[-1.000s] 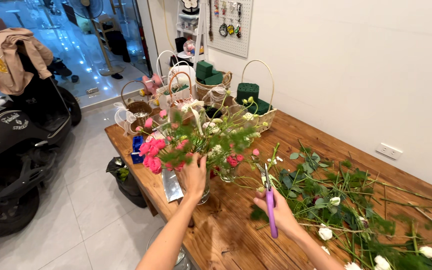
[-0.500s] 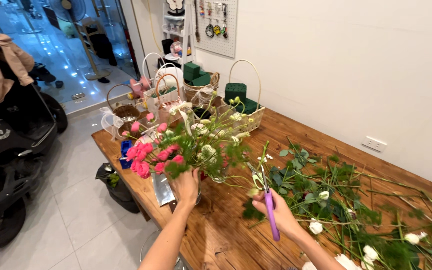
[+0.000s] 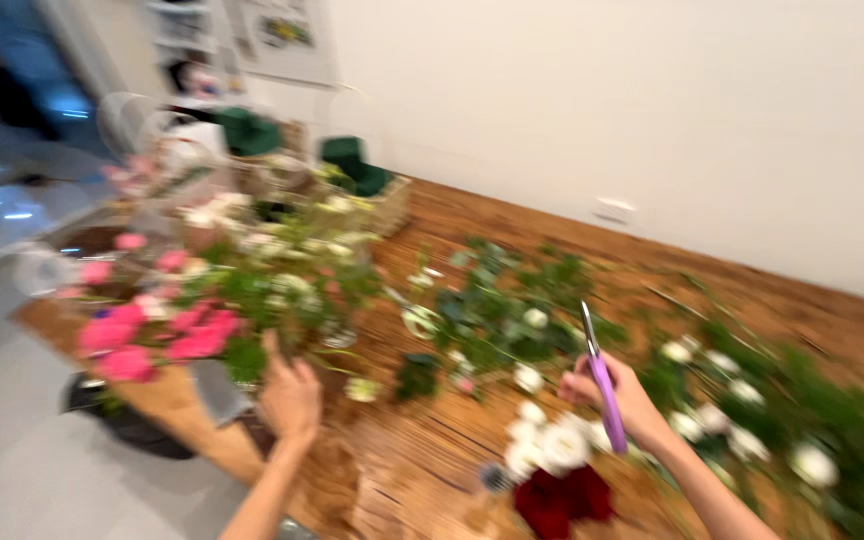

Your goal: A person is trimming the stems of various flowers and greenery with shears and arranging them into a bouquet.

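Rightward now, right hand point(image 3: 624, 398) holds purple scissors point(image 3: 602, 383); left hand point(image 3: 290, 397) grips bouquet point(image 3: 222, 300).

Wooden table point(image 3: 752, 290), scattered flowers point(image 3: 542, 440), greenery point(image 3: 502, 310)

This looks like a flower shop's work area. A long wooden surface point(image 3: 472, 470) is strewn with cut green stems point(image 3: 512, 310) and loose white blooms point(image 3: 552, 440), with dark red flowers point(image 3: 562, 500) just below the fingers holding purple scissors point(image 3: 604, 385). Beyond the other fingers stand handled baskets point(image 3: 372, 200) packed with green foam blocks point(image 3: 352, 165), beside a bunch of pink flowers point(image 3: 152, 335). The view is motion-blurred.
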